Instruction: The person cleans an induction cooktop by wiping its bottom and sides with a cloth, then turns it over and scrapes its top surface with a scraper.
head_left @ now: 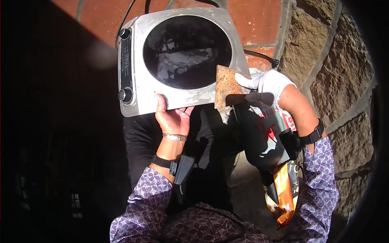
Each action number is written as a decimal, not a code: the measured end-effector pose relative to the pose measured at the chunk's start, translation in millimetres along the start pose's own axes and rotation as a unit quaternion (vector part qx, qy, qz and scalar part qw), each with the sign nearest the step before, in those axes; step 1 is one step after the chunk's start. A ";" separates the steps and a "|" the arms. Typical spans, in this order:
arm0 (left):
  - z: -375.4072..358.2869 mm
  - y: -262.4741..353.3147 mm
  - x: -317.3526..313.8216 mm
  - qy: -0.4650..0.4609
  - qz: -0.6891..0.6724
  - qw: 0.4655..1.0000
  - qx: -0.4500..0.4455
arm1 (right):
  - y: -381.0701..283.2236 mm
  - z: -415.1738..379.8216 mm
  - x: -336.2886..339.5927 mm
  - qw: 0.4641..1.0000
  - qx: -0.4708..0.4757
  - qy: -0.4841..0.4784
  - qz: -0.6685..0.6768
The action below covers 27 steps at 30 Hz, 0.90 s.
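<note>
A portable induction cooktop (139, 91) with a steel body, two knobs and a round black glass plate (187, 52) lies tilted before me. My left hand (174, 119), bare, grips its near edge, thumb on top and fingers underneath. In a white glove, my right hand (269, 87) holds a rusty scraper (226, 83). The broad blade overlaps the cooktop's lower right corner in this view. Pale worn patches mark the steel near that corner. The scraper's handle is hidden in the glove.
Below my right hand stands a dark grey container (255, 137) with red lettering. An orange and black packet (285, 194) lies nearer me. Rough stone paving (340, 77) runs along the right, red tiles (255, 20) at the back. A black cable (259, 54) passes behind the cooktop.
</note>
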<state>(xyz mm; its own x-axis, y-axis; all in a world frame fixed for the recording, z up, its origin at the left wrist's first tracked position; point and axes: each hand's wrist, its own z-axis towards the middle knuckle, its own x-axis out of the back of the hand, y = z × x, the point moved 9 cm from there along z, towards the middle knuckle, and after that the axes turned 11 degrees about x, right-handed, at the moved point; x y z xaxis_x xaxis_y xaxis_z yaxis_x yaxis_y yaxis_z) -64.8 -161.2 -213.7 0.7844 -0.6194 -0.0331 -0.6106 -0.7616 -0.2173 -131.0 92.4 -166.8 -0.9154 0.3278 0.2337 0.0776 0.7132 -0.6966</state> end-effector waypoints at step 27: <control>4.9 -12.3 9.8 0.000 -0.014 1.000 0.003 | -4.0 -12.0 -10.8 0.992 -0.126 0.002 -0.009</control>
<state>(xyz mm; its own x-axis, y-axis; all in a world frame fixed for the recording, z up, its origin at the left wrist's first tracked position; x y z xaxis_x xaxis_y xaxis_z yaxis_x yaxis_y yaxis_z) -49.1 -156.9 -216.1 0.8008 -0.5983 -0.0264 -0.5881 -0.7774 -0.2232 -116.7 93.4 -158.4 -0.9160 0.3157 0.2476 0.1582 0.8513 -0.5002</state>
